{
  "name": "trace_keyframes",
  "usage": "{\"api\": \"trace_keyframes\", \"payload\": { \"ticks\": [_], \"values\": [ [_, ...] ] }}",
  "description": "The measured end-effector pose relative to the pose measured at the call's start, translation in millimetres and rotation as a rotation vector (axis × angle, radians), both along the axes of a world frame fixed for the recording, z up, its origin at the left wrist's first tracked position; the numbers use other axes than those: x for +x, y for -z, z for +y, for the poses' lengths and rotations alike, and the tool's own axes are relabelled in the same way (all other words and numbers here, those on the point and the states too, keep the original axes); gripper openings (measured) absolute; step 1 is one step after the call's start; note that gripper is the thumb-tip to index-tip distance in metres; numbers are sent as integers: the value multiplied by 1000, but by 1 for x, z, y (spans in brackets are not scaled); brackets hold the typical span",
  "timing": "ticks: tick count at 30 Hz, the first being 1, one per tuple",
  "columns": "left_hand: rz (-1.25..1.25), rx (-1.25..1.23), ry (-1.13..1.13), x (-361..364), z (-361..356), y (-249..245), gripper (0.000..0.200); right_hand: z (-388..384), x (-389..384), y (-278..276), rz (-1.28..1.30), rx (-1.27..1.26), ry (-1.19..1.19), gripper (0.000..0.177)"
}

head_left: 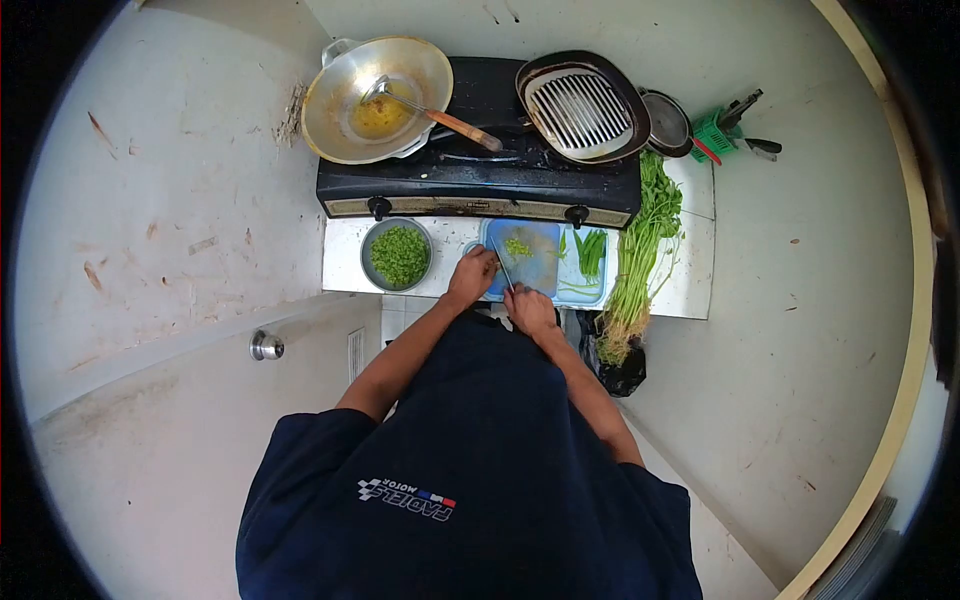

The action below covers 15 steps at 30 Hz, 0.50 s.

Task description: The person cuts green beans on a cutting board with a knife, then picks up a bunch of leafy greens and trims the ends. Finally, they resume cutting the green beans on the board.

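Note:
My right hand (530, 308) is closed round the handle of a knife (502, 262), whose thin blade points up and left over a blue cutting board (545, 275). At the board's left edge, close beside the blade, is my left hand (472, 275) with its fingers curled in; whatever they pinch is too small to make out. A little heap of chopped greens (517, 246) lies on the board just right of the blade. Farther right, cut green leaves and stalks (590, 256) rest in a pale blue tray (590, 296).
A grey bowl (369, 268) of chopped greens stands left. Along the counter's right lies a rooted bunch of leafy greens (640, 240). Behind is a black gas stove (480, 180) bearing a wok (430, 75) with a ladle (460, 126), and a grill pan (585, 110). A green basket (714, 132) holds utensils.

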<state>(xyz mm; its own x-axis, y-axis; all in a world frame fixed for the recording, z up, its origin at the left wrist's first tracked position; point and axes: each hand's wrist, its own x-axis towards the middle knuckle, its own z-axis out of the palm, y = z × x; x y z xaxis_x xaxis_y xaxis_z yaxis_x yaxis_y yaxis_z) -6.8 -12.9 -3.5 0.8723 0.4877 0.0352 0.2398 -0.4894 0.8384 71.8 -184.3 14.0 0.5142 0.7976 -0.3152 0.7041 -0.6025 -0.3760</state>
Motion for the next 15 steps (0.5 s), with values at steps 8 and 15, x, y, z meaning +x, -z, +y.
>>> {"api": "trace_keyframes", "payload": {
  "ticks": [8, 15],
  "values": [
    [32, -62, 31, -3, 2, -2, 16, 2, 1, 3, 9, -23, -18, 42],
    [34, -7, 53, -5, 3, -10, 15, 14, 0, -2, 18, -37, 15, 42]
  ]
}}
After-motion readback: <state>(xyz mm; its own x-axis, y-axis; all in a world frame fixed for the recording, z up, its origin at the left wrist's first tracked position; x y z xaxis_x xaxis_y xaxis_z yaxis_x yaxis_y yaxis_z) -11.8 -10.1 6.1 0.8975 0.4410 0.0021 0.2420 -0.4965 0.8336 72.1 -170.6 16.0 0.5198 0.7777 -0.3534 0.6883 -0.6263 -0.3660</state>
